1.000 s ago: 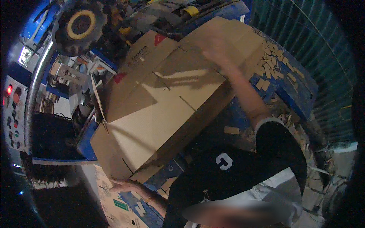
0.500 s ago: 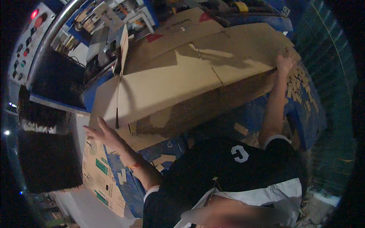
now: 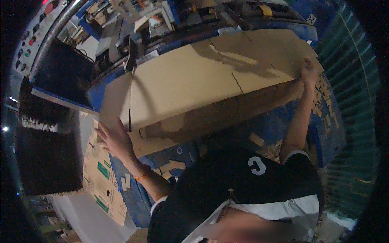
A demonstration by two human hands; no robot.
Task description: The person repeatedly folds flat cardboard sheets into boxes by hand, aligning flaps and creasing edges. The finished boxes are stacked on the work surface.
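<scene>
A large brown cardboard sheet (image 3: 174,77), creased and slotted, lies slanting across the blue machine table in front of me. Its near part folds down into shadow. My right hand (image 3: 309,73) is closed on its right end, fingers partly hidden by the board. At the near left corner, my left hand (image 3: 116,141) touches the board with its fingers spread. Below that hand stands a printed cardboard piece (image 3: 97,178) with green marks.
Behind the sheet runs a machine (image 3: 158,24) with metal rollers and guides. A control panel (image 3: 28,44) with buttons stands at far left, beside dark bristle-like blocks (image 3: 46,158). Cardboard scraps (image 3: 324,97) lie on the right, others (image 3: 172,166) near my left forearm. A corrugated green wall (image 3: 352,89) rises at right.
The raised cardboard panels behind and at the left of the sheet no longer stand up, so more of the machine shows. My left hand has moved right onto the corner; my right hand shifted slightly nearer.
</scene>
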